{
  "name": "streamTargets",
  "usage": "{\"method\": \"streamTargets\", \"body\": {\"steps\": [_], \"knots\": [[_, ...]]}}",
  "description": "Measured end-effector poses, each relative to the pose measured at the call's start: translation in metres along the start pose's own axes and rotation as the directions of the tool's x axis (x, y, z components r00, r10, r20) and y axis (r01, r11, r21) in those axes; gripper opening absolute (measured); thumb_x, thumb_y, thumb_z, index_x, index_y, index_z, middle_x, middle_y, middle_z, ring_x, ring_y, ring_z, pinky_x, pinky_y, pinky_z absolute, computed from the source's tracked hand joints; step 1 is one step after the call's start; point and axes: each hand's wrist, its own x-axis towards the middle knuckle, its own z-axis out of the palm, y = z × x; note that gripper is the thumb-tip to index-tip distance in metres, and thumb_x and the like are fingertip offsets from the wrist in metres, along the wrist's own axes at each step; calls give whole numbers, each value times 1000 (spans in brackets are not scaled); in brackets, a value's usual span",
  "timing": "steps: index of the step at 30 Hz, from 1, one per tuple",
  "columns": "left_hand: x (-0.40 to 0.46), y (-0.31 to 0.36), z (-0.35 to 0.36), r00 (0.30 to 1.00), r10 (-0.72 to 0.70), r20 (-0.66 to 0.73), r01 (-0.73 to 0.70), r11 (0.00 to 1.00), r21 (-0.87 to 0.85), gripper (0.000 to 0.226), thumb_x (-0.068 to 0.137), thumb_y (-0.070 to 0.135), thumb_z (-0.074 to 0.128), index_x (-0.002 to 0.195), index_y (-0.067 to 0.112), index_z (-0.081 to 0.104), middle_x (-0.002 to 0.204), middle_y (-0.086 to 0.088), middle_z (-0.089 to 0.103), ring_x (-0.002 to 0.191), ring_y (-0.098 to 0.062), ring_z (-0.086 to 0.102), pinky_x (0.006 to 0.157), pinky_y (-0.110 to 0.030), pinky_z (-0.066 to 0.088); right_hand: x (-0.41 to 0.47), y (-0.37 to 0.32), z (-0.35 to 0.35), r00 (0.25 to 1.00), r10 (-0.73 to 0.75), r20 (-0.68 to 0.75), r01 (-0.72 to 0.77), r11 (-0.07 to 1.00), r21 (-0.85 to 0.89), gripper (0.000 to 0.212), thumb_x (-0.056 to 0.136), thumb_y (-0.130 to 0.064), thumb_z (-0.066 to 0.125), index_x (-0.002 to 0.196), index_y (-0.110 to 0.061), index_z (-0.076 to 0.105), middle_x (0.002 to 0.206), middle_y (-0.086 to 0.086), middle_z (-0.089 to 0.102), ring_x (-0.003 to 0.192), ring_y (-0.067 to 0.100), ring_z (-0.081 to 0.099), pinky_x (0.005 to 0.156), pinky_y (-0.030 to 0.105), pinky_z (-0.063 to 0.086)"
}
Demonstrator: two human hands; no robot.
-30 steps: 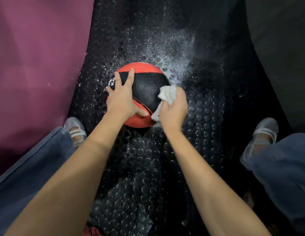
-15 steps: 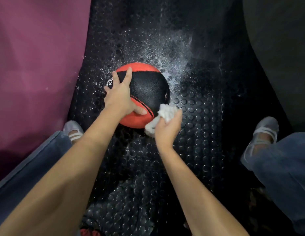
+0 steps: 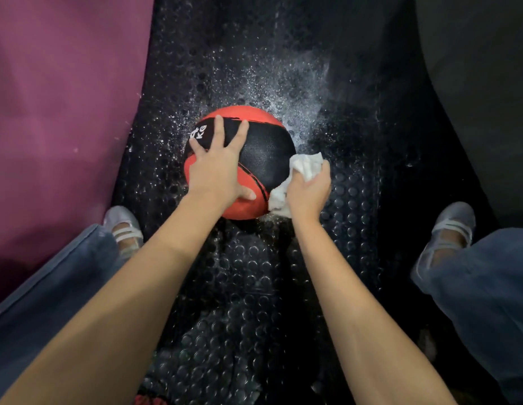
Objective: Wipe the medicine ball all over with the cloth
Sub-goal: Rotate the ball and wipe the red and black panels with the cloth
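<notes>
Ball: a red and black medicine ball (image 3: pixel 239 162) is seen from above, resting on a black studded rubber mat (image 3: pixel 356 200) between the person's two feet
Landmark: every place below is given relative to the ball
Left hand: the left hand (image 3: pixel 217 168) is laid flat on the ball's top and left side, fingers spread and straight, thumb pressed against the near red panel; nothing is gripped, the ball is only steadied
Right hand: the right hand (image 3: pixel 308 190) is closed round a bunched white cloth (image 3: pixel 305 165), held against the ball's right side
Key relation: the ball lies directly left of the cloth hand and touches the cloth; being round, it has no long axis; its far side and underside are hidden, so it is judged that the ball must be rolled before those parts can be reached
Ball surface: a pebbled black band is crossed by red panels with thin black lines; white lettering reading "KG" is visible at the upper left, partly covered by fingers
Around the ball: white droplets or specks are scattered on the mat beyond and to the right; a purple surface (image 3: pixel 64 97) lies to the left
</notes>
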Motion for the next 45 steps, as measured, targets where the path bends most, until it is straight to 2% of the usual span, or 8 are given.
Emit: {"method": "streamTargets", "body": {"steps": [8,12,15,19,24,33,36,45], "knots": [[-19,2,19,966,254,42,-255,923,290,119,75,32,80,150,45,-11,159,10,-26,146,-45,-10,102,-59,39,27,-26,-16,936,-324,140,352,885,-303,15,80,-11,57,94,-14,55,94,2,63,88,26,54,63,31,34],[-12,-15,22,930,350,-111,-365,910,-195,71,88,47,62,150,31,31,161,8,18,149,-35,10,113,-68,16,8,-10,-31,941,-281,187,325,907,-270,22,78,-4,56,99,-10,58,100,8,64,93,29,55,70,33,35],[-4,-12,28,917,110,-384,-282,859,-427,60,93,43,39,143,11,45,149,-10,43,141,-32,33,115,-57,21,-21,3,-40,918,-314,243,365,908,-206,36,76,4,55,109,-8,61,108,9,63,99,28,56,79,32,39],[3,-1,48,927,-120,-354,-20,930,-368,50,105,38,26,151,20,32,160,0,25,149,-29,11,119,-55,5,-38,18,-49,924,-220,312,260,961,-93,36,80,-3,61,115,-10,59,107,4,64,98,20,58,82,27,44],[2,-4,67,809,-96,-580,-115,942,-316,53,99,37,23,141,22,50,150,5,43,144,-24,28,118,-44,13,-14,19,-57,991,10,130,-3,999,-52,36,80,-14,60,113,-1,56,98,5,58,92,22,55,91,42,46],[16,11,65,801,-92,-591,-85,961,-264,56,95,41,21,135,23,57,144,6,50,140,-23,36,116,-49,20,-15,1,-34,870,-427,248,477,855,-202,40,73,7,56,111,-3,60,107,12,62,101,29,54,85,32,39],[14,12,66,802,-71,-593,-97,964,-247,56,96,41,22,135,23,57,145,5,50,140,-23,35,117,-48,18,25,-2,-25,953,-238,188,282,925,-254,22,79,0,55,100,-5,59,99,12,63,95,32,57,74,33,41],[16,17,67,790,-88,-607,-80,966,-244,55,96,40,23,134,22,58,144,4,51,140,-27,35,118,-47,18,36,-13,-21,936,-238,259,314,898,-309,28,83,-5,52,110,-6,59,106,9,63,102,29,57,86,38,47]]}}
